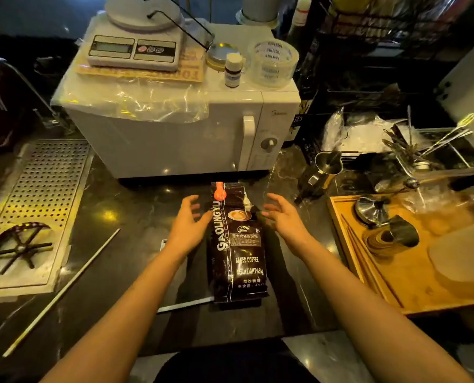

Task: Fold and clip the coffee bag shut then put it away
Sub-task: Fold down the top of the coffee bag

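Both our hands hover spread and holding nothing: our left hand (pixel 187 229) sits just beside the left edge of the coffee bag (pixel 237 252), perhaps brushing it, and our right hand (pixel 284 217) floats a little apart from the right edge, fingers fanned. We judge that we are about to take hold of the bag, so we should close on it from both sides at the upper part, where the foil is slack, rather than down at the full, heavy bottom. It lies flat on the dark countertop (pixel 136 217), label up, its base toward us and its top pointing away. Further along, an orange clip (pixel 218 192) already rides on the top left corner of the bag; we cannot tell whether it grips a finished fold or only the loose edge. If the fold looks shallow, we press the air out, roll the top down flat and square, and set the clip across the middle of the roll. When we lift, we keep the clipped end uppermost so no beans slide against it. Beyond the bag stands the white microwave (pixel 180 134), close to its top end, so we draw the bag toward us before raising it. A steel milk pitcher (pixel 325 170) stands off to the right, clear of our reach.
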{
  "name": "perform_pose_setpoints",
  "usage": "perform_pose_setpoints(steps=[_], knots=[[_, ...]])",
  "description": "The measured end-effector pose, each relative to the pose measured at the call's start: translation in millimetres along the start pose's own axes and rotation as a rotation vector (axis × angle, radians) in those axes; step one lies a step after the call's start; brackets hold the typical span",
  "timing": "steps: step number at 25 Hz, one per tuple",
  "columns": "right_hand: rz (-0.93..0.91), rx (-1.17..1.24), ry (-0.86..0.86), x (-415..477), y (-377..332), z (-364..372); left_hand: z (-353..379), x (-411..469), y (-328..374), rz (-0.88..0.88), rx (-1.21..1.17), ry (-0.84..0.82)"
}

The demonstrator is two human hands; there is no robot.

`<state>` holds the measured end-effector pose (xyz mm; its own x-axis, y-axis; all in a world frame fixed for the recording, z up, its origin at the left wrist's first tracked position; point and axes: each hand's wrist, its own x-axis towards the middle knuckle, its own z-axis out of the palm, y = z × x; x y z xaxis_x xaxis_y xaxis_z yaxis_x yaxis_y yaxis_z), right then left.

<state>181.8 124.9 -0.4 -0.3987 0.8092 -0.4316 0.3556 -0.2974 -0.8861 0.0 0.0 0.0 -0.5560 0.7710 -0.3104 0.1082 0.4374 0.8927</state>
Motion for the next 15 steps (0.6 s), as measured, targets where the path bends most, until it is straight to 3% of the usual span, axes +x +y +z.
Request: perform_pose_setpoints(steps=[4,9,15], knots=[[0.065,0.031,-0.039,7,3,2,12,6,3,-0.214,-0.133,-0.01],[0.095,0.056,-0.103,22,6,8,20,17,10,-0.218,-0.226,-0.072],[0.073,0.052,-0.104,38,11,9,29,32,0,-0.238,-0.277,0.055]])
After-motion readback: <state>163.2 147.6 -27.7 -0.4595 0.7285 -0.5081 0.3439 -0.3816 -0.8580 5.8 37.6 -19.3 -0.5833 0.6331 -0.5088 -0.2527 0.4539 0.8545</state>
